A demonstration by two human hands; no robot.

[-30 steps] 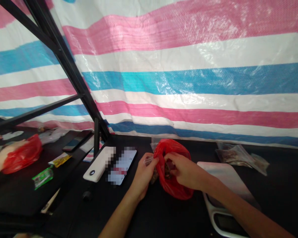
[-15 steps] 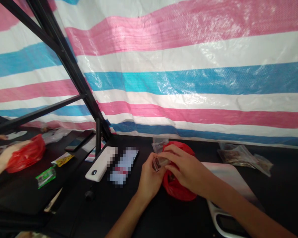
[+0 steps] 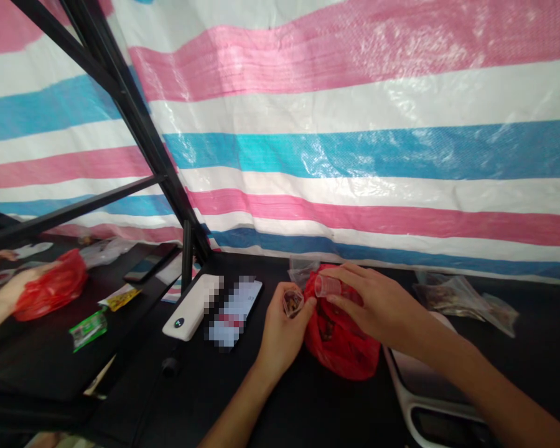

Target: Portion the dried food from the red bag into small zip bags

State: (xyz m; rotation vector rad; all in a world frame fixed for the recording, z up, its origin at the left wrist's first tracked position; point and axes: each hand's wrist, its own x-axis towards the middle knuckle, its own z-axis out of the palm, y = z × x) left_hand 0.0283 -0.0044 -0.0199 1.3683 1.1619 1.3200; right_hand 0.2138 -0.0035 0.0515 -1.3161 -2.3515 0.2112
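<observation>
My left hand [image 3: 284, 333] is wrapped round a small clear plastic bag [image 3: 293, 301], its mouth held open and brown bits inside. In my right hand [image 3: 368, 305] is a small clear plastic cup [image 3: 327, 287], tilted with its mouth toward the small bag and apart from it. No contents can be made out in the cup. Beneath the right hand sits an open red plastic bag [image 3: 345, 361] with dark brown pieces in it. The right forearm passes over a scale [image 3: 404, 386] with a dark display.
Filled clear bags [image 3: 457, 298] lie at the back right. An empty-looking clear bag [image 3: 303, 266] lies behind the red one. A white power bank-like block [image 3: 193, 308] and a phone [image 3: 237, 311] are left. A co-worker's hand [image 3: 21, 286] touches another red bag [image 3: 53, 286] beyond the black frame [image 3: 154, 155].
My right hand has drawn the cup away from the small bag, to the right over the red bag. The small bag's open mouth and brown contents now show.
</observation>
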